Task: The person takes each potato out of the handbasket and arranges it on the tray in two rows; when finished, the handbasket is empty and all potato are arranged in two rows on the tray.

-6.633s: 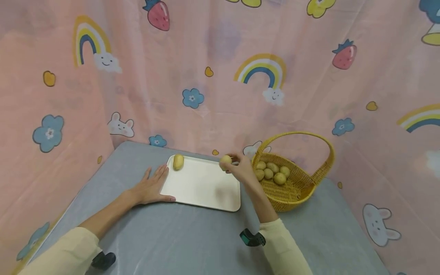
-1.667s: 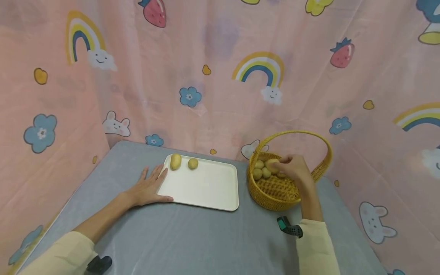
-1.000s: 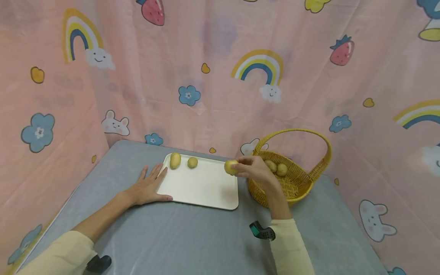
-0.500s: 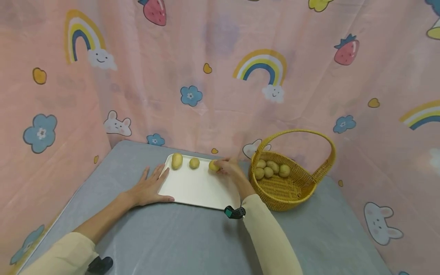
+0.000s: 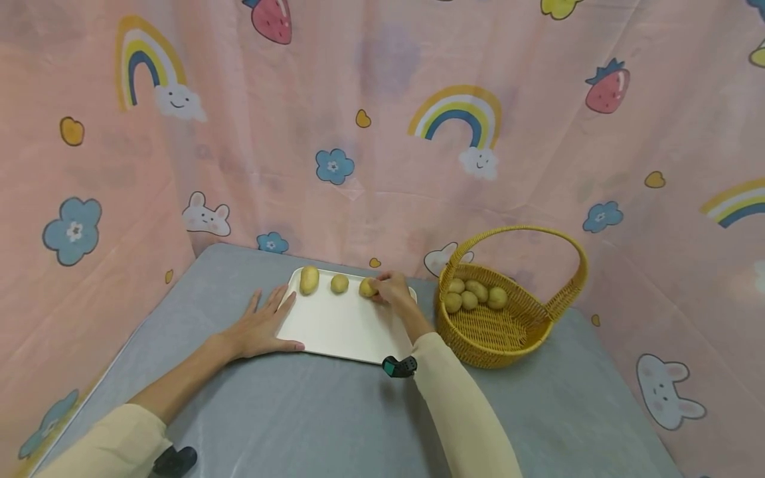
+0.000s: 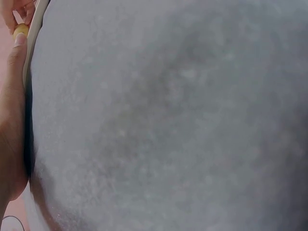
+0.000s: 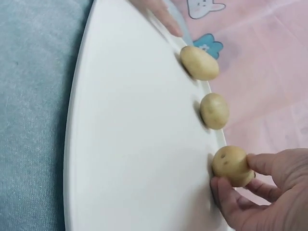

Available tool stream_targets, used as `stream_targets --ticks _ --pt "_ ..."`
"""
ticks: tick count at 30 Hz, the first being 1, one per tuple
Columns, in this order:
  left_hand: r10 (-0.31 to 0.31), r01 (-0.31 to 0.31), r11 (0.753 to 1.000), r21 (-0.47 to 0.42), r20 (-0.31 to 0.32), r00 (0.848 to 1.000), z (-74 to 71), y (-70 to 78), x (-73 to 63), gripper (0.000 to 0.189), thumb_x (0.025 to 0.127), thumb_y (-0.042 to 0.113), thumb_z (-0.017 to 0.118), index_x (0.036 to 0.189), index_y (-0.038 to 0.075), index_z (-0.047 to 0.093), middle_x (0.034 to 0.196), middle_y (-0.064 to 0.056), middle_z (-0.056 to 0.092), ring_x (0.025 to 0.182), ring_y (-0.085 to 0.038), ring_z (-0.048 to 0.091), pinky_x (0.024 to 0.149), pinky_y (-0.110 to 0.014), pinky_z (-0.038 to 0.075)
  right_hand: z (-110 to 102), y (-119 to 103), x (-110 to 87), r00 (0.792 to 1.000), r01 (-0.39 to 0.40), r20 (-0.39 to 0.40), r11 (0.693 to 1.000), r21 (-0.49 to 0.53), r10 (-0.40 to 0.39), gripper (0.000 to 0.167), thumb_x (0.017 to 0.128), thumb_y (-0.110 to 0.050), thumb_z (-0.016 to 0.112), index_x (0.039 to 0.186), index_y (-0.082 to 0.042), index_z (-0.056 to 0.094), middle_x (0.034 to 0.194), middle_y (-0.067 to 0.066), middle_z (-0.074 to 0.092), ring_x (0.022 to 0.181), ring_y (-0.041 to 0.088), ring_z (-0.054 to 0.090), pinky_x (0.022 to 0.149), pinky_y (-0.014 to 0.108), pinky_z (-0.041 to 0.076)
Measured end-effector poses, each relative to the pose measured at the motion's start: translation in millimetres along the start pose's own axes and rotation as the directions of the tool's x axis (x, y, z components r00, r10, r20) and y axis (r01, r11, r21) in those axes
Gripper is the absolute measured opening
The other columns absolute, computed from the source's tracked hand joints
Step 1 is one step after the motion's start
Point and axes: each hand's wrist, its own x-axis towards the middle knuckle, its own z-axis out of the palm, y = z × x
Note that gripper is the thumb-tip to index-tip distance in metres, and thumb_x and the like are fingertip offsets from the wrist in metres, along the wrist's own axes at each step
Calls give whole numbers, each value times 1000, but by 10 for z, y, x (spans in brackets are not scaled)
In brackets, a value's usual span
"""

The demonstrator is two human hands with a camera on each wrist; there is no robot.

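Observation:
My right hand [image 5: 392,292] pinches a potato [image 7: 231,165] between thumb and fingers, at the far right part of the white tray [image 5: 340,328]. To its left, a small round potato [image 5: 339,283] and a longer potato [image 5: 309,280] lie in a row along the tray's far edge. With spread, straight fingers, my left hand [image 5: 259,325] rests at the tray's left side, its thumb along the near edge. In the left wrist view only part of the left hand [image 6: 12,115] shows, beside the tray's rim.
A yellow wicker basket [image 5: 493,355] with a tall handle stands right of the tray and holds several potatoes [image 5: 469,301]. Grey cloth [image 5: 311,418] covers the table. A pink printed curtain [image 5: 263,133] hangs behind and along both sides.
My right hand has taken a potato from the basket and carried it left to the tray, beside the small round one set there earlier. The left hand has stayed at the tray's side.

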Motion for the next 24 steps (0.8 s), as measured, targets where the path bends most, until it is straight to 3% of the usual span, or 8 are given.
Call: stream_targets --ticks 4,9,17,24 --pt "-6 6 1000 1 7 1000 -3 4 -5 120 88 77 63 167 0 16 176 -25 6 165 -43 6 126 -70 -6 9 -8 -35 999 33 -20 997 -75 -34 28 101 -15 68 120 5 63 112 15 65 77 12 59 67 18 54" --pt "0 0 1000 -11 -4 1000 -8 2 -7 120 87 75 65 166 -1 17 175 -27 8 164 -45 8 126 -71 -5 -12 -21 -82 998 55 -7 992 -110 -56 32 101 -16 67 124 6 62 104 13 64 76 14 58 68 21 50" --pt "4 -4 1000 -9 -9 1000 -14 -1 3 120 88 75 65 166 -2 17 175 -26 8 164 -45 7 126 -71 -5 -56 -46 -128 998 61 15 989 -135 -60 40 103 -20 64 134 5 58 126 22 66 87 17 60 81 24 54" --pt "7 -8 1000 -10 -12 1000 -16 7 -7 119 88 73 66 166 -3 18 175 -27 9 164 -45 8 126 -72 -5 -64 -55 -129 998 55 16 988 -146 -53 39 104 -17 62 136 5 58 132 24 66 95 20 64 84 26 57"
